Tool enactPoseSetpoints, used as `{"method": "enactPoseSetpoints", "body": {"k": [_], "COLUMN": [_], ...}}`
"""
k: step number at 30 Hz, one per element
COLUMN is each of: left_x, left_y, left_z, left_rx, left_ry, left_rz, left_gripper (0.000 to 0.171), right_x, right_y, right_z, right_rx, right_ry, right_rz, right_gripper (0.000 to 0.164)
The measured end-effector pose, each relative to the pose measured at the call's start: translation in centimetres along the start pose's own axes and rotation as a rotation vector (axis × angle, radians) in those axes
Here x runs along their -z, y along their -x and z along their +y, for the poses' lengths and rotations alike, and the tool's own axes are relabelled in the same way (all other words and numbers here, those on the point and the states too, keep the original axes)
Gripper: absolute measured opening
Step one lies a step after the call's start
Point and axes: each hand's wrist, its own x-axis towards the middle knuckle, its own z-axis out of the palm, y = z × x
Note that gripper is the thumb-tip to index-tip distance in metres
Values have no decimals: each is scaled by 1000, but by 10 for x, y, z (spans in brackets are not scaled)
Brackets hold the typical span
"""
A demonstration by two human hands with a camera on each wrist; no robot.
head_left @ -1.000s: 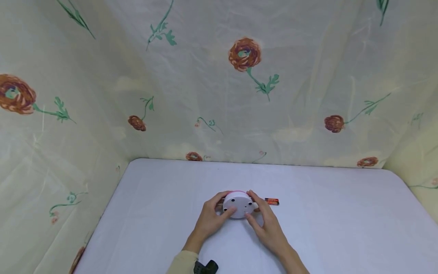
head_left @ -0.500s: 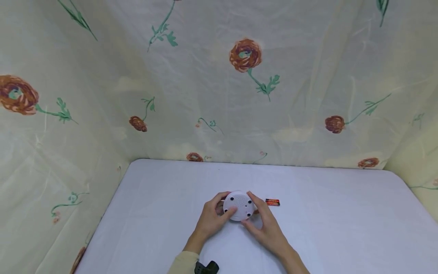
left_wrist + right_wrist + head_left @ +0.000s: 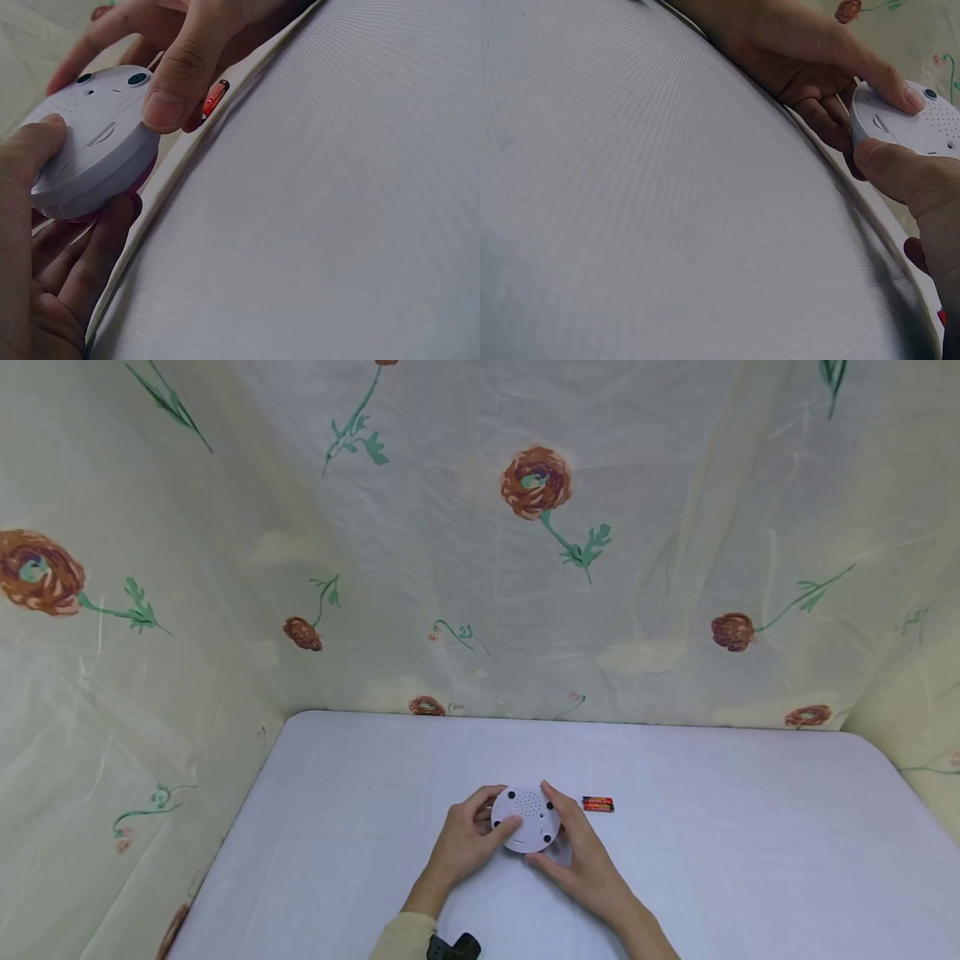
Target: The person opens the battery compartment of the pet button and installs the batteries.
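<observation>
Both hands hold a round white device (image 3: 531, 838) above the table, its flat face with dark round feet and a grid of small holes turned up toward the head camera. Pink shows along its underside in the left wrist view, where a small latched cover (image 3: 102, 135) is visible near the rim. My left hand (image 3: 460, 846) grips the left side, thumb lying on the flat face and fingers underneath. At the opposite side my right hand (image 3: 588, 860) pinches the edge, its thumb at the near rim by the cover. What kind of device it is, I cannot tell.
Red-and-black batteries (image 3: 597, 804) lie side by side on the white table (image 3: 360, 793), just right of the device. Pale flowered curtains (image 3: 450, 568) enclose the table at the back and sides. A dark strap with a small black unit (image 3: 453, 947) sits at the left wrist.
The device has tilted so that its flat face now shows more fully to the head camera. My right thumb has slid slightly left and down along its near rim.
</observation>
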Motion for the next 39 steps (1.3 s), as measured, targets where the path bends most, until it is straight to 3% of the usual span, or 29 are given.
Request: {"method": "enactPoseSetpoints", "body": {"k": [10,16,21,25,33,39], "left_x": [-1,1,3,4,5,7], "left_y": [-1,-1,0,2,2,1], "left_z": [4,2,1,1,0,2], "left_rx": [65,-6,-54,-34,18,33], "left_ry": [-91,-28,11,-23,-127,-91], "left_rz": [-29,-53,-118,-162,-150,-165], "left_gripper": [53,63,86,100,105,104], "right_x": [0,1,4,6,6,7], "right_y": [2,4,4,6,6,5], "right_z": [1,-2,-3,-6,-7,-7], "right_rx": [-74,-161,-220,-277,-309,-298], "right_ry": [43,19,-1,-19,-11,10], "right_rz": [20,22,-25,-68,-116,-122], "right_gripper": [97,98,95,91,84,85]}}
